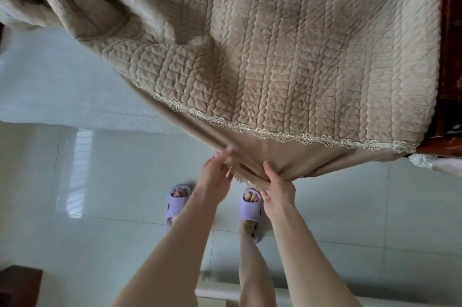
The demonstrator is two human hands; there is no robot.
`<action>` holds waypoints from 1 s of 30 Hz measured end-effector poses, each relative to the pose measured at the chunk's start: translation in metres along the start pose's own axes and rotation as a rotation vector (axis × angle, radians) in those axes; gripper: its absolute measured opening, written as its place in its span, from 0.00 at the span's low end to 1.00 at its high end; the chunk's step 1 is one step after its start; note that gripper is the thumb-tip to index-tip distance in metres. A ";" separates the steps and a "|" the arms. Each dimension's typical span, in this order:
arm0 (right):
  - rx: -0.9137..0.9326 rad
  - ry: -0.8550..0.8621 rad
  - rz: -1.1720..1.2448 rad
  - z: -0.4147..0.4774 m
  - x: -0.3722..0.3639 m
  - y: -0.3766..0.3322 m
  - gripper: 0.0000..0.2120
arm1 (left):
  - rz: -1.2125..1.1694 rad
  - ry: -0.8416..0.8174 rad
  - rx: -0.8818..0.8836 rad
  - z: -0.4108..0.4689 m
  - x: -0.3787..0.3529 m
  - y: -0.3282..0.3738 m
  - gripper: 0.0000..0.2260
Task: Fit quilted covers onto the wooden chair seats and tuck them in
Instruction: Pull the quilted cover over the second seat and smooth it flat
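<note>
Gripping the plain hem of the quilted cover [275, 44], left hand [216, 173] and right hand [277, 188] pinch it above the tiled floor [100, 181].

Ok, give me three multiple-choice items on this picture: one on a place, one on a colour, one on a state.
1. Where do the left hand and right hand grip the quilted cover? A. plain border below the lace trim B. quilted middle C. far edge
2. The slippers are: A. red B. lilac C. black
3. The hands: A. both free B. one holds cloth C. both hold cloth
Key: 1 A, fingers pinch plain cloth under the lace; 2 B, both pale purple; 3 C, each curls round the border.
</note>
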State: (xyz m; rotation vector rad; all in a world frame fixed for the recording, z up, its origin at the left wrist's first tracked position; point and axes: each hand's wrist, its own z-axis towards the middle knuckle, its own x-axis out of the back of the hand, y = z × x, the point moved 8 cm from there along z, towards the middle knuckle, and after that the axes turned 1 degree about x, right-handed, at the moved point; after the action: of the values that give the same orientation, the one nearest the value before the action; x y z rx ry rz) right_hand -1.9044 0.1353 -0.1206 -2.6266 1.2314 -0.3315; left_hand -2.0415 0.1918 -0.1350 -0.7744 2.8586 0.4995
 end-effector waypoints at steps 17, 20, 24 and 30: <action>-0.004 -0.005 0.221 -0.038 -0.100 0.104 0.06 | 0.133 0.004 0.122 -0.013 0.090 0.049 0.05; 0.009 0.101 0.203 -0.034 -0.090 0.106 0.20 | 0.037 -0.033 0.091 0.013 0.088 0.097 0.05; 0.073 0.160 0.147 -0.035 -0.088 0.106 0.26 | 0.071 -0.017 0.016 0.034 0.111 0.140 0.19; 0.000 -0.116 0.255 -0.049 -0.152 0.133 0.14 | 0.158 0.010 0.015 0.004 0.149 0.117 0.14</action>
State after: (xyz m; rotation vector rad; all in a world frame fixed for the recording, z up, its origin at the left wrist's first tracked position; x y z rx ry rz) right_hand -2.1102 0.1652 -0.1301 -2.4112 1.5021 -0.1329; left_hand -2.2288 0.2184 -0.1382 -0.5530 2.9436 0.4930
